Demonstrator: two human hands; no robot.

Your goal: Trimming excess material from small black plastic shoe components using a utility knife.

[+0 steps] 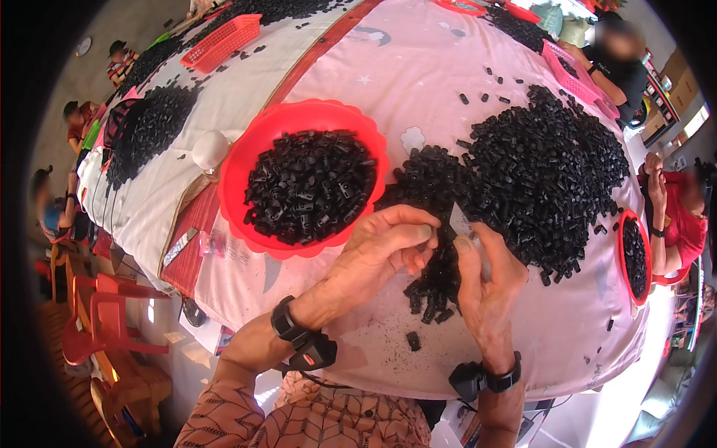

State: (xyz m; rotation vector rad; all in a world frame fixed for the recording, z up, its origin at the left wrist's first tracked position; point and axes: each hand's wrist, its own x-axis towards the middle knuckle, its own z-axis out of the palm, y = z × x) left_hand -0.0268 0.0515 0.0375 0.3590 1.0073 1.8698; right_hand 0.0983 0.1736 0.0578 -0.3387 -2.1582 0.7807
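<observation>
My right hand (489, 280) pinches a pointed, pale grey blade (458, 221) between thumb and fingers, its tip directed up and away from me. Close beside it, my left hand (396, 243) has thumb and fingertips pressed together; anything between them is lost against the dark parts behind. Under and beyond both hands spreads a big pile of small black plastic parts (541, 179). A red scalloped bowl (237, 172) full of similar black parts (314, 187) stands left of my left hand. One loose black part (414, 341) lies on the cloth nearer to me.
A pink patterned cloth (343, 82) covers the table. A white round object (210, 150) stands by the bowl. Farther off are a red basket (222, 42), a pink basket (571, 75) and a small red bowl (647, 257) of parts. Several people sit around; red chairs (112, 317) stand left.
</observation>
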